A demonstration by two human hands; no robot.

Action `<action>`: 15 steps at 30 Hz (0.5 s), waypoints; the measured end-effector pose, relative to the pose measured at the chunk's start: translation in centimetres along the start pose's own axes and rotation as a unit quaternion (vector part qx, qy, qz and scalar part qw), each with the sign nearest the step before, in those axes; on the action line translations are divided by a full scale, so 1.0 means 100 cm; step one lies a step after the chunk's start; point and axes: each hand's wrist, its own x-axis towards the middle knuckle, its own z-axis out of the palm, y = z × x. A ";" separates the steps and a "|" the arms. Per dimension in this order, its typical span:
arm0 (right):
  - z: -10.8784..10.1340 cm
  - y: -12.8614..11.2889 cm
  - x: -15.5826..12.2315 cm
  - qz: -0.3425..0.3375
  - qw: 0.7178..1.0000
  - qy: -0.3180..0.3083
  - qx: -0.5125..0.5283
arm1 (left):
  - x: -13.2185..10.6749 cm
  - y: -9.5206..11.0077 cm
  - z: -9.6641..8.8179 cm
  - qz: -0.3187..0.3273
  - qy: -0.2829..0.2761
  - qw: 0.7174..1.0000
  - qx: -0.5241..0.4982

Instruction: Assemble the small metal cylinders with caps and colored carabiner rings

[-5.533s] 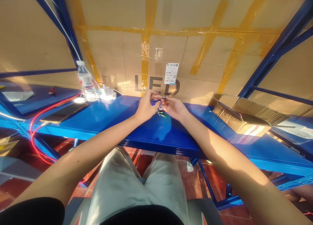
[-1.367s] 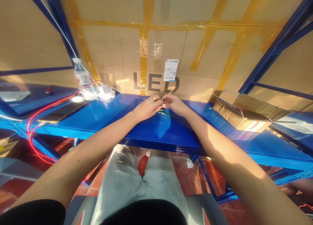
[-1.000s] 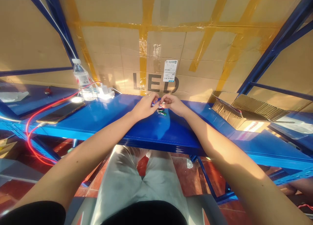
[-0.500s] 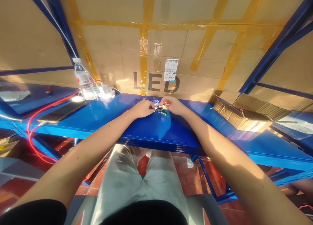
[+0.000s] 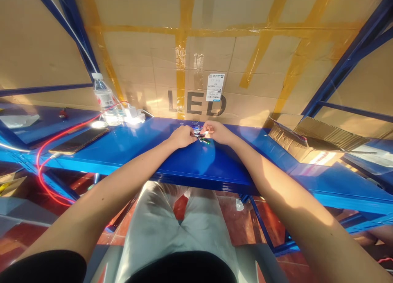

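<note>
Close together on the blue tabletop (image 5: 184, 164), my two hands work over a small cluster of shiny pieces (image 5: 204, 140), one of them green, too small to name. My left hand (image 5: 181, 136) is closed at the cluster's left side, its fingertips pressed together; what they hold is hidden. From the right, my right hand (image 5: 215, 132) pinches at the cluster with thumb and forefinger, and a bright spot shows at its fingertips. Whatever it holds there is too small to make out. Behind the fingers lie several thin glinting pieces.
At left stand a water bottle (image 5: 104, 98), a white plug adapter (image 5: 132, 115) and a phone (image 5: 78, 141) with a red cable (image 5: 61, 131). An opened cardboard box (image 5: 307, 148) sits at right. A large taped carton (image 5: 138, 66) rises behind the table.
My left hand has shifted slightly to the right at the cluster. My right hand stays almost in place, and the whole view has moved a little.
</note>
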 end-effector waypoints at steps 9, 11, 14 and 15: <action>-0.002 0.003 0.003 0.014 0.999 0.008 0.031 | 0.003 -0.007 -0.010 -0.008 -0.075 0.986 -0.151; -0.003 0.003 0.002 0.026 0.999 0.009 0.038 | 0.001 -0.006 -0.013 -0.004 -0.085 0.985 -0.150; -0.004 0.002 0.001 0.035 0.998 0.012 0.043 | -0.001 -0.003 -0.015 -0.006 -0.083 0.987 -0.137; -0.004 0.002 0.001 0.035 0.998 0.015 0.041 | -0.001 -0.002 -0.015 -0.008 -0.077 0.988 -0.132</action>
